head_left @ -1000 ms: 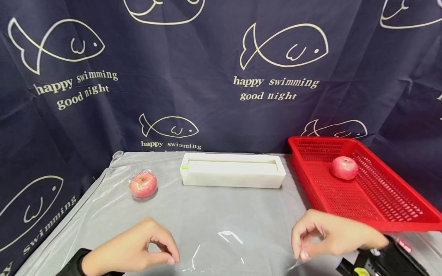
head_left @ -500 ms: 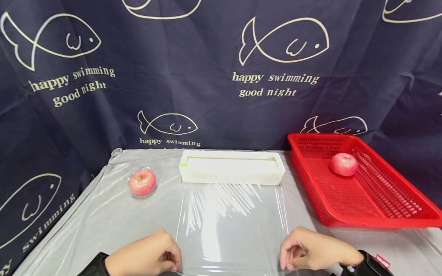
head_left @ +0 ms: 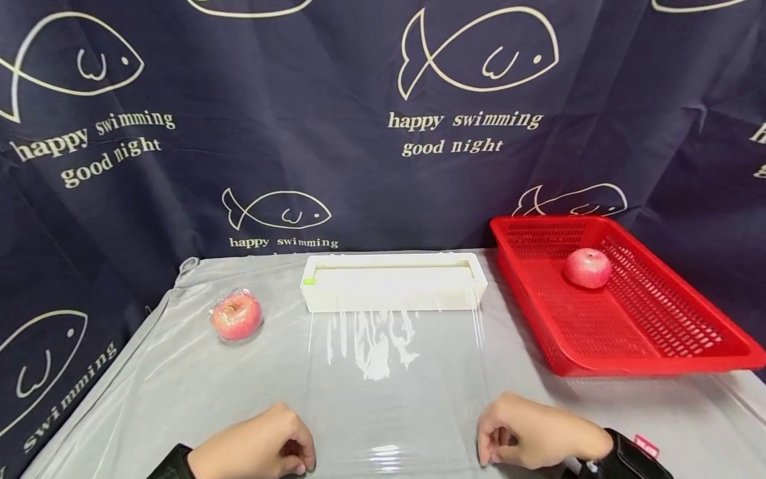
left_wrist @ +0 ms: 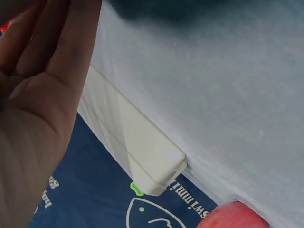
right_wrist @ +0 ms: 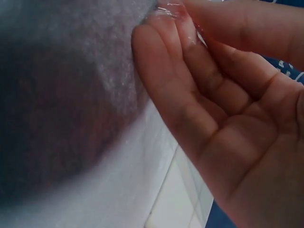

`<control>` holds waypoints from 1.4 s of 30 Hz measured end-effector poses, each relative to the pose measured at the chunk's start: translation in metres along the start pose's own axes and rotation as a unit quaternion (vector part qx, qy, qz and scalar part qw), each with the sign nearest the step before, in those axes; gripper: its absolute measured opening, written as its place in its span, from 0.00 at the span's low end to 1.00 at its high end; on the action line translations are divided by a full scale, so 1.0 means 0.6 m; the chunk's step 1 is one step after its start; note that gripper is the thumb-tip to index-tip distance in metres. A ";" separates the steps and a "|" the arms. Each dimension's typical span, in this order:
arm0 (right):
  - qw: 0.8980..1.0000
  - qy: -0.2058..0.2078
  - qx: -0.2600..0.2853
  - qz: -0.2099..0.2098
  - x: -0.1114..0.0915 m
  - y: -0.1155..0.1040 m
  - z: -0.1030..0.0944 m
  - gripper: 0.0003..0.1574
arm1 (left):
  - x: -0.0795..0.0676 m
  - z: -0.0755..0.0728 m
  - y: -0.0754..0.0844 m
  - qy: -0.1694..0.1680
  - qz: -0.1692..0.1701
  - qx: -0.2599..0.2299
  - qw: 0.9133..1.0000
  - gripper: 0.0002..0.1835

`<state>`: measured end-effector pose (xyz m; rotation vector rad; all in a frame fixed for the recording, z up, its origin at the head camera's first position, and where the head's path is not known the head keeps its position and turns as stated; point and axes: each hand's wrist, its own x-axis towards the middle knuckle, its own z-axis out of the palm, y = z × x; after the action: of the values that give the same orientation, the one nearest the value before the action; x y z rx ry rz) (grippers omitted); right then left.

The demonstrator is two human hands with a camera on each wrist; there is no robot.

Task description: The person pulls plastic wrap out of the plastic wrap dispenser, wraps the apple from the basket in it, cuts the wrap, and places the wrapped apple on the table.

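A sheet of clear plastic wrap [head_left: 395,399] stretches from the white wrap dispenser [head_left: 395,293] toward the front of the table. My left hand [head_left: 263,442] pinches its near left corner between thumb and fingers. At the near right corner my right hand [head_left: 532,436] pinches the film; in the right wrist view, crumpled film [right_wrist: 168,10] shows at the fingertips. The dispenser has a green tab [head_left: 308,281] at its left end. To the left lies a red apple [head_left: 237,315] covered in clear wrap.
A red plastic basket [head_left: 538,332] stands at the right, with another apple [head_left: 588,268] inside it. Grey cloth covers the table [head_left: 179,372]. Behind it hangs a dark blue curtain [head_left: 359,166] printed with fish.
Both hands have moved slightly closer together, and the film now spans from the dispenser to them, where one second ago it was not seen reaching the dispenser. The head view has shifted slightly.
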<state>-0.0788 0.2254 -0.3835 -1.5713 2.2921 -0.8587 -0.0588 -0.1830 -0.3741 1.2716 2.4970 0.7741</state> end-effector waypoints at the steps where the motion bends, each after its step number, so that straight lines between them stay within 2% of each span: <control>1: 1.000 0.005 -0.013 -0.003 0.000 -0.002 0.003 0.16 | -0.001 0.000 0.002 -0.002 -0.005 -0.008 1.000 0.11; 3: 0.999 0.015 -0.036 -0.007 -0.001 -0.007 0.009 0.18 | -0.002 0.001 0.006 -0.006 -0.011 -0.019 1.000 0.11; 10: 0.995 0.015 -0.008 0.100 -0.010 -0.032 0.017 0.23 | -0.004 0.001 0.009 -0.017 -0.017 -0.040 0.999 0.09; 13: 0.993 0.018 -0.014 0.118 -0.009 -0.039 0.018 0.22 | -0.005 0.000 0.010 -0.020 -0.028 -0.039 0.999 0.09; 19: 0.993 0.031 -0.036 0.105 -0.009 -0.047 0.021 0.19 | -0.008 0.002 0.018 -0.011 -0.037 -0.023 0.999 0.11; 28: 0.993 0.024 -0.029 0.108 -0.020 -0.045 0.018 0.15 | -0.013 0.002 0.027 -0.009 -0.073 -0.043 0.996 0.11; 35: 0.994 0.046 -0.042 0.094 -0.026 -0.043 0.016 0.19 | -0.016 0.003 0.023 0.012 -0.052 -0.012 0.998 0.10; 42: 0.993 0.071 -0.040 0.084 -0.028 -0.042 0.018 0.21 | -0.021 0.004 0.024 0.013 -0.069 -0.018 0.997 0.12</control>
<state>-0.0473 0.2305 -0.3800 -1.3623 2.5459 -0.8710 -0.0405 -0.1850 -0.3686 1.0702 2.5475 0.8012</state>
